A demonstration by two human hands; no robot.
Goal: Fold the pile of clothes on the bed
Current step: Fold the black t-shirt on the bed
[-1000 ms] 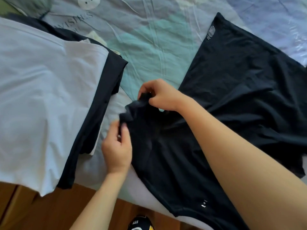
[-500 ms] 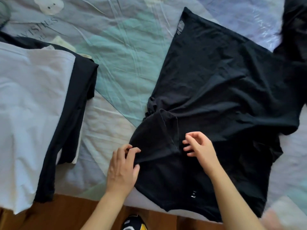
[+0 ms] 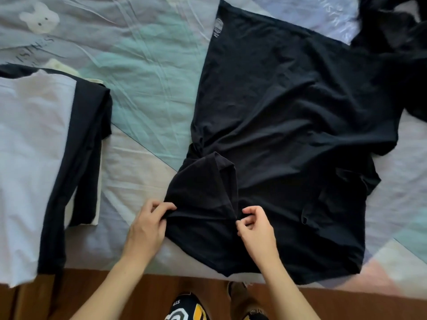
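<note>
A black t-shirt (image 3: 293, 107) lies spread on the bed, wrinkled, with its left sleeve (image 3: 203, 183) folded inward over the body. My left hand (image 3: 149, 225) pinches the sleeve's lower left edge. My right hand (image 3: 255, 227) pinches the fabric at the sleeve's lower right corner. Both hands are near the bed's front edge. On the left lies a stack of folded clothes: a white garment (image 3: 27, 162) on top of a black one (image 3: 83, 144).
The bedsheet (image 3: 143, 65) is pale green, grey and pink with a bear print. More black clothing (image 3: 397, 26) lies at the top right corner. The wooden floor (image 3: 92, 294) runs along the bottom, and my feet in patterned slippers (image 3: 187, 308) stand there.
My hands have let the sleeve down onto the shirt and moved toward the bed's front edge, where they now pinch its lower corners. The view has shifted right, so the stack sits further left.
</note>
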